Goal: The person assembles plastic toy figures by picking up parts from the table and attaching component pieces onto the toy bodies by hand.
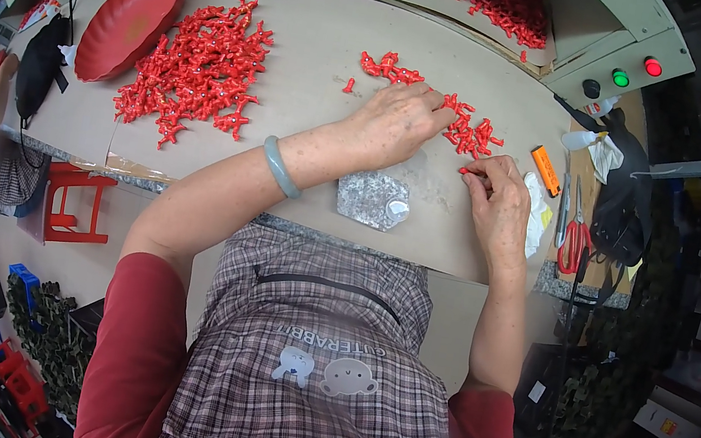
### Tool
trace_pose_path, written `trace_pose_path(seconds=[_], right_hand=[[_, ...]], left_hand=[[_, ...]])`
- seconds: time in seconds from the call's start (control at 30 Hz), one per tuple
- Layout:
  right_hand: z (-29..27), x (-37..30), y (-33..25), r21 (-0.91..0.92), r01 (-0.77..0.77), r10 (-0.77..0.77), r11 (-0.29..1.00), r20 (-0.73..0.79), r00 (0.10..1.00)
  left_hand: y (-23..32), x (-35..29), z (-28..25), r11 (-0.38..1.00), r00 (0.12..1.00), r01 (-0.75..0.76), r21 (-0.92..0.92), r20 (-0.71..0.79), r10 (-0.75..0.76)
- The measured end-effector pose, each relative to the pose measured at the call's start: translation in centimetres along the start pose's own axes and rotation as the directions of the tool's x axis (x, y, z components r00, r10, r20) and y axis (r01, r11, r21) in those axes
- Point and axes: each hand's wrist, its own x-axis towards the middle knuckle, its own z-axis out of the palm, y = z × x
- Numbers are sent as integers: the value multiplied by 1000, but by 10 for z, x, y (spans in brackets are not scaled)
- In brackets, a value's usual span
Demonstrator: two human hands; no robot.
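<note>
Red plastic pieces (pixel 474 138) lie in a loose cluster on the table in front of me, small and branching. My left hand (pixel 402 125), with a pale green bangle on its wrist, reaches over them, fingers curled down and closed. Its fingertips touch the cluster, and what they grip is hidden. Between thumb and finger, my right hand (pixel 499 198) pinches a small red piece (pixel 465 171). Below the left hand lies a flat grey metallic plate (pixel 371 199) with a small white round part on it. One single red piece (pixel 349 85) lies apart.
At left, a large heap of red figures (pixel 200 70) sits beside a red fluted bowl (pixel 132 23). On the right are an orange lighter (pixel 545 170), red-handled scissors (pixel 576 244) and a white bottle (pixel 578 140). Behind stands a machine housing (pixel 641 36) with lit buttons and more red pieces.
</note>
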Motion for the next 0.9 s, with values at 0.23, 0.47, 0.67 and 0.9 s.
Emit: trace_pose_path(seconds=[0.23,0.47,0.67,0.9], right_hand=[[2,-2,6,38,77,-78,996,7,997],[1,-9,0,77,82,-80,994,-33,996],[1,-24,4,428,-126,132,895,17,991],[4,-41,-18,740,-159,90,654,132,987]], left_hand=[[11,-19,-39,790,948,313,-527,127,-291],[33,-66,-63,5,863,376,-926,349,-365],[46,-90,-69,-304,850,370,-878,452,-271],[51,-104,-63,-391,817,347,-853,479,-321]])
